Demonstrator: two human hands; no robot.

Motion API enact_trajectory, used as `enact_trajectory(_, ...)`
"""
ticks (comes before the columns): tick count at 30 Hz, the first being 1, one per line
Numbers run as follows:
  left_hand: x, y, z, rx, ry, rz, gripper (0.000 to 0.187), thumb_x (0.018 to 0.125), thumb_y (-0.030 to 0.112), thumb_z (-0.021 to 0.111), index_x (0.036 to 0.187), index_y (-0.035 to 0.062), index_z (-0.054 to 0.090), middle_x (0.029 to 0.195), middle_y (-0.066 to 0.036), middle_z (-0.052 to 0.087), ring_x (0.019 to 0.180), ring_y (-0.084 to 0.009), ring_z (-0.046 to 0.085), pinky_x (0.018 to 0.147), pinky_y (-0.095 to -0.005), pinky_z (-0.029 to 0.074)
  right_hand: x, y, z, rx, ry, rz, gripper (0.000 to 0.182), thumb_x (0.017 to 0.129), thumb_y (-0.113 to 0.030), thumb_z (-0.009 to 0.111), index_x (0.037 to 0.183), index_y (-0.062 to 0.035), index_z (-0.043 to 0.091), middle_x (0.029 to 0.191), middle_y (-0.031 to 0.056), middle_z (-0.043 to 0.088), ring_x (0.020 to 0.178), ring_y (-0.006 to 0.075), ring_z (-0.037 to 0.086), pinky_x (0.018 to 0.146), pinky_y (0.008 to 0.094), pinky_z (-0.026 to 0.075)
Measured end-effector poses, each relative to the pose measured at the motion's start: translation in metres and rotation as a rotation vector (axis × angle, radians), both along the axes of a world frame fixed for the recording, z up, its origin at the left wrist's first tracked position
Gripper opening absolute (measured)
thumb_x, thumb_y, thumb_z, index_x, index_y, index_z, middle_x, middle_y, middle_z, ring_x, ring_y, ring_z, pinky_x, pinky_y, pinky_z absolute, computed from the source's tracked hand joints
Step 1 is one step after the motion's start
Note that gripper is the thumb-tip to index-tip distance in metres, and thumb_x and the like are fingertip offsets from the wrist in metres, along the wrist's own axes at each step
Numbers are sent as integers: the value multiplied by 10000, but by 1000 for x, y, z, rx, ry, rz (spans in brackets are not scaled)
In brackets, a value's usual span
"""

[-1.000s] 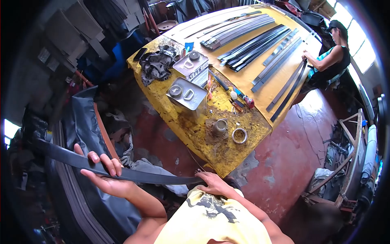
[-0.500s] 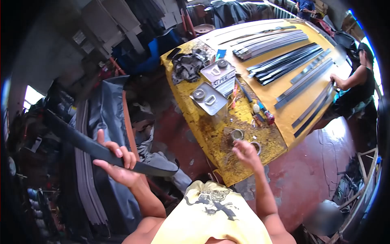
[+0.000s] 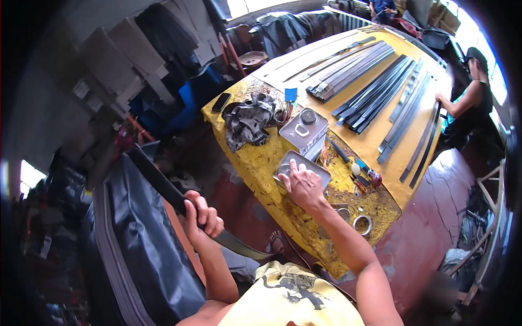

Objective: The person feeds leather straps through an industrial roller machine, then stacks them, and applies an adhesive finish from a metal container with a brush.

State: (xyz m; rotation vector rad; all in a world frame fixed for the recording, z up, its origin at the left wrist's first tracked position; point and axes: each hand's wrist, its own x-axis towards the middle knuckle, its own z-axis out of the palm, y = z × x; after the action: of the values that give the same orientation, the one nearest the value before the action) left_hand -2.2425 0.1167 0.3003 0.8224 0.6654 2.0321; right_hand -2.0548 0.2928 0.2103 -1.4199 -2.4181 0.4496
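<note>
A long black strip [image 3: 163,182], which looks like leather or vinyl, runs through my left hand [image 3: 202,217], whose fingers are wrapped round it. One end reaches up to the left and the other hangs down near my lap. My right hand [image 3: 305,186] is on top of the nearer metal can [image 3: 318,169], thumb and fingers around its round cap [image 3: 284,167]; the fingers partly hide it. A second metal can [image 3: 312,133] with a dark cap and a handle stands just behind.
Strips in bundles [image 3: 375,92] lie across the yellow table [image 3: 255,163]. Crumpled dark cloth [image 3: 250,117], a phone [image 3: 221,102], tools [image 3: 361,168] and tape rolls [image 3: 362,224] are on it too. A co-worker [image 3: 470,98] handles strips at the right. Black sheeting [image 3: 157,244] lies at my left.
My right hand has moved from above the tape rolls to the nearer can's top. My left hand has closed round the strip and tilted it more steeply. The view has shifted.
</note>
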Motion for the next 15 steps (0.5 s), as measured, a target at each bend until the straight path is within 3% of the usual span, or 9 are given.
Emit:
enact_trajectory(3,-31,20,-12,-56,-168,-224,288,1105,289,342,1226,76,493,695,4,363,401,-58,236,324,-215,217,-30,9,-3,-4,-130,-82,644,998,-525,462,1335,23,500,894,219,669,775,386,688,658,465,537)
enact_trajectory(6,-61,40,-19,-67,-207,-347,278,1102,277,357,1225,72,500,694,2,364,404,-57,242,331,-210,213,-39,6,17,-99,-182,-107,628,993,-513,475,1351,2,502,900,226,664,775,379,686,659,462,536)
enact_trajectory(7,-71,46,-19,-74,-207,-372,270,1102,270,356,1218,71,498,691,0,366,405,-56,244,331,-211,217,-39,5,15,-38,-220,-83,583,982,-473,515,1333,-9,503,919,221,665,747,342,691,640,436,551)
enact_trajectory(15,-130,47,-13,-47,-208,-361,268,1102,255,361,1239,64,489,691,1,361,408,-53,231,333,-209,199,-22,19,-12,158,-84,54,530,924,-483,616,1170,-15,587,797,173,673,672,313,681,604,417,564)
